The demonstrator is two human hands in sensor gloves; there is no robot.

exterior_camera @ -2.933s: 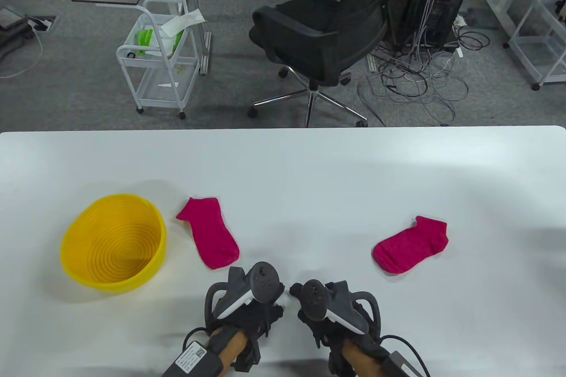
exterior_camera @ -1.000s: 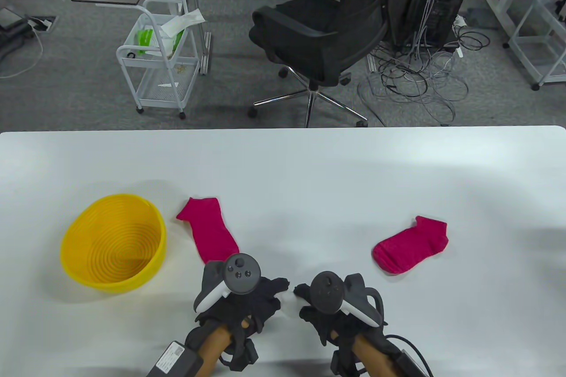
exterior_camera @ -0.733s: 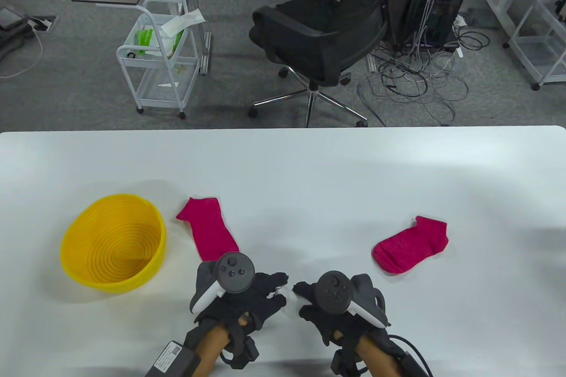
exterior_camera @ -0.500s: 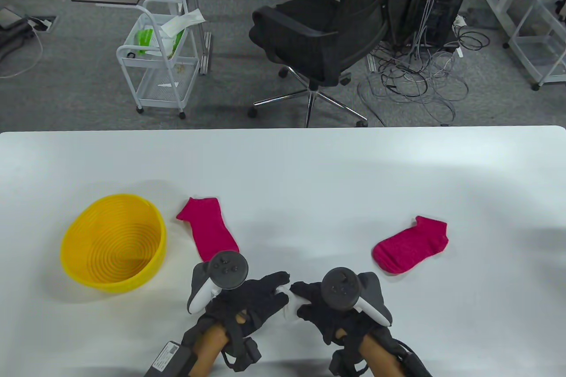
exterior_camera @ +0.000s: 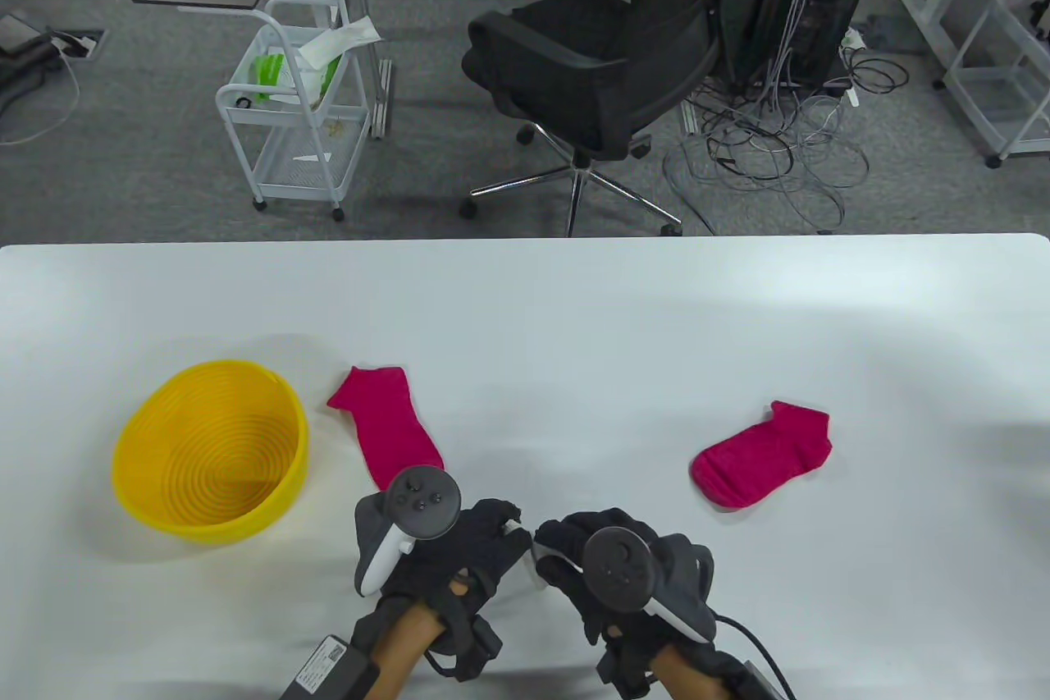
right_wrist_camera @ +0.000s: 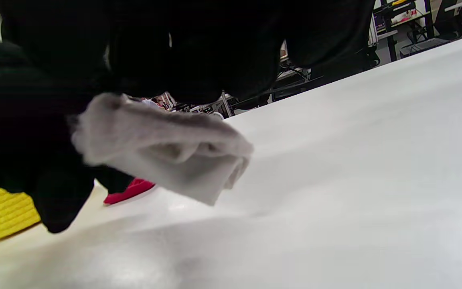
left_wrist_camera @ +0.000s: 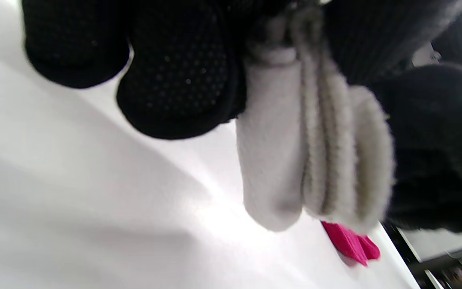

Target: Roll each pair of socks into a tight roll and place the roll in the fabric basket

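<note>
A white sock roll (exterior_camera: 527,560) sits between my two hands near the table's front edge, mostly hidden by the gloves. The left wrist view shows its rolled layers (left_wrist_camera: 315,152) close up, and the right wrist view shows the white sock roll (right_wrist_camera: 163,160) just above the table. My left hand (exterior_camera: 484,540) and right hand (exterior_camera: 574,548) both curl their fingers round it. One pink sock (exterior_camera: 392,429) lies flat right of the yellow basket (exterior_camera: 209,450). A second pink sock (exterior_camera: 763,454) lies at the right. The basket holds nothing.
The white table (exterior_camera: 574,322) stretches far beyond the hands. Behind its far edge stand a black office chair (exterior_camera: 607,68), a white wire cart (exterior_camera: 295,117) and a tangle of cables (exterior_camera: 771,150) on the floor.
Both hands have pulled slightly back toward the front edge. Their fingers, stretched over the white roll half a second ago, are now curled round it. The pink socks and basket have not moved.
</note>
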